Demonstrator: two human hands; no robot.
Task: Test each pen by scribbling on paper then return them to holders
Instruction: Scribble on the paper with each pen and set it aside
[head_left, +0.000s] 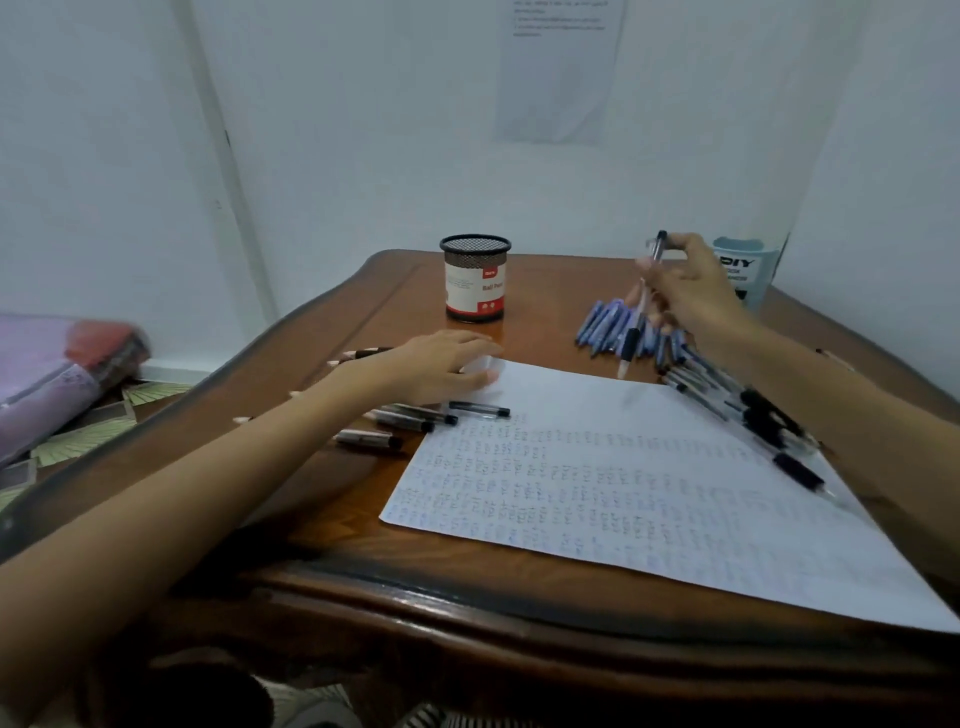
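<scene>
Head view: gripping pen (635, 327) in curled right hand (693, 296), upper right, tip down above blue pens (605, 322). Resting left hand (436, 364), fingers flat, centre-left on corner of paper (623, 493). Mesh holder (475, 280) top centre, apart.

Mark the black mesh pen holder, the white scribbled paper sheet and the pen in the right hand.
black mesh pen holder with red-and-white label (475, 288): head view, label.
white scribbled paper sheet (649, 467): head view, centre.
slim black-grip pen (630, 342) in right hand (696, 299): head view, black grip.
</scene>
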